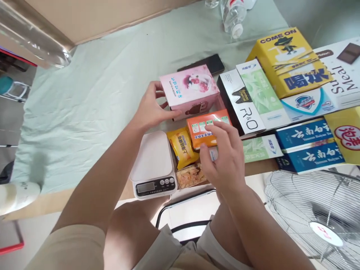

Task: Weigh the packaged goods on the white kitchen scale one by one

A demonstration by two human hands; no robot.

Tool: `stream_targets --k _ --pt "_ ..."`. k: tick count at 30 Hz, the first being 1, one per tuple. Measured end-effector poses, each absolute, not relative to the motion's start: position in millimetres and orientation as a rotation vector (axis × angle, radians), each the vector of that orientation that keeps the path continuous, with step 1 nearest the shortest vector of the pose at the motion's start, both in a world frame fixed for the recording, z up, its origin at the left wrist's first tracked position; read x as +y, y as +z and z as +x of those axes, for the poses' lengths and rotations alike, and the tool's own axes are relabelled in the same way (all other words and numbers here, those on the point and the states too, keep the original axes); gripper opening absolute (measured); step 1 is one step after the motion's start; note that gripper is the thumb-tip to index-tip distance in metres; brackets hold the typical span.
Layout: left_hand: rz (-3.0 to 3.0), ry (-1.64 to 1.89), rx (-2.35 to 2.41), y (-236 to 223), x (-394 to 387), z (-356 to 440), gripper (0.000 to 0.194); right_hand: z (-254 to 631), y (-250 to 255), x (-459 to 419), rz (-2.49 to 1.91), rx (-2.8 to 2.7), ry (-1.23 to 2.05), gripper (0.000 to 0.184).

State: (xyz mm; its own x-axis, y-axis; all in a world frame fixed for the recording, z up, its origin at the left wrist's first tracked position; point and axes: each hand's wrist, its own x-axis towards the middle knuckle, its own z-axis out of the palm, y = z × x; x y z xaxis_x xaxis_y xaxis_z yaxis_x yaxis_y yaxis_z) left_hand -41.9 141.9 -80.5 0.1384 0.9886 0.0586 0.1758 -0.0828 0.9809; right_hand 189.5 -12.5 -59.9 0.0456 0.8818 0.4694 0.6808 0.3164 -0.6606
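At twelve o'clock, I see the left hand gripping the pink box by its corner, probably to steady it; the right hand's grip is loosely open over the orange pack, one o'clock.

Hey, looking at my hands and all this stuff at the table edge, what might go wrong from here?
The scale sits right at the table's front edge, so a bump from the left forearm might tip it off.
The right hand is over the snack pack, also by that edge, and might nudge it down.
The blue boxes lie at the edge above the fan; if pushed, they could drop onto its cage.
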Motion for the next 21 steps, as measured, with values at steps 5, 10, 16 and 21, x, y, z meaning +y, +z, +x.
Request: stream_targets --k 5,10,16,21 --pt "1.431 0.901 1.098 -81 136 -33 0.091 187 -59 -14 -1.485 -1.751 0.302 0.031" --pt "1.379 0.836 1.125 -66 137 -26 0.066 188 -59 -13 -1.483 -1.753 0.280 0.030" --pt "1.493 0.858 1.132 -69 135 -21 0.066 185 -59 -11 -1.501 -1.735 0.277 0.029" --pt "1.445 1.258 1.334 -41 77 -32 0.058 172 -50 -15 -1.324 -1.707 0.241 0.026"
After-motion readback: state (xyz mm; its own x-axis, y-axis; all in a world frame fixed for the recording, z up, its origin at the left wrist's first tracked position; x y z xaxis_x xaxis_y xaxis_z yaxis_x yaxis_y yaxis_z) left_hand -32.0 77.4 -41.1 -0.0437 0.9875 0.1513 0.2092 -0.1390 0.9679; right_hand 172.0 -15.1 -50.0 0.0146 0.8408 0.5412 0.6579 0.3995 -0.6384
